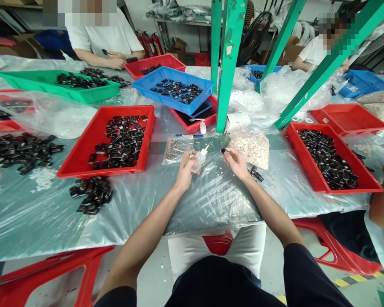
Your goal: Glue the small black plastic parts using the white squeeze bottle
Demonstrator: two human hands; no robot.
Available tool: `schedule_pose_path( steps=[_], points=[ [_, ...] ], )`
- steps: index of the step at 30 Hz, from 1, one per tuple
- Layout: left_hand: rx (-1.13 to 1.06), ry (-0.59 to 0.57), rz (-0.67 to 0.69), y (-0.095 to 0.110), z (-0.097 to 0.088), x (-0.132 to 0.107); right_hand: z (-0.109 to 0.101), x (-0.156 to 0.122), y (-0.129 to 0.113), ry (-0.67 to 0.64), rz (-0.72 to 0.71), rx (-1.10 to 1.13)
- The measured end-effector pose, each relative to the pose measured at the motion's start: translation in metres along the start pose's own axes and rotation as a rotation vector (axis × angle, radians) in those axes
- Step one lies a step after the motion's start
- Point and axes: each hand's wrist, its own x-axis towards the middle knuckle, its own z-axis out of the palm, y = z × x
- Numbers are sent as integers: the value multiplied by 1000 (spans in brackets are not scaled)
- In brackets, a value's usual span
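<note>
My left hand (187, 169) is wrapped round a small translucent squeeze bottle (198, 161), whose thin yellowish tip points up and to the right. Across a short gap, my right hand (236, 162) pinches a small black plastic part (223, 151) between thumb and fingers. The bottle's tip and the black part are apart. Beside my right wrist lie a few loose black parts (256, 173) on the plastic-covered table (211, 200). Behind that hand sits a clear bag of small pale pieces (252, 149). A flat bag of thin metal pieces (178, 149) lies behind my left hand.
Red trays of black parts stand left (105, 172) and right (310, 179). A blue tray (179, 102) rests on a red one at the back. Green metal posts (225, 64) rise beyond my hands. A small white bottle (202, 128) stands near a pen. Other people sit around the table.
</note>
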Motion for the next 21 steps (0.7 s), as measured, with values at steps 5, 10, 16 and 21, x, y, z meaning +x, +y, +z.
schedule_pose_path(
  steps=[5,10,16,21],
  points=[
    [56,-7,46,4,3,-2,0,1,1,44,-45,21],
    [18,41,59,10,8,-2,-2,2,1,72,-68,39],
    [-71,44,-39,11,7,0,-1,2,2,31,-47,75],
    [-114,9,-79,13,7,-2,-1,3,5,1,-8,94]
  ],
)
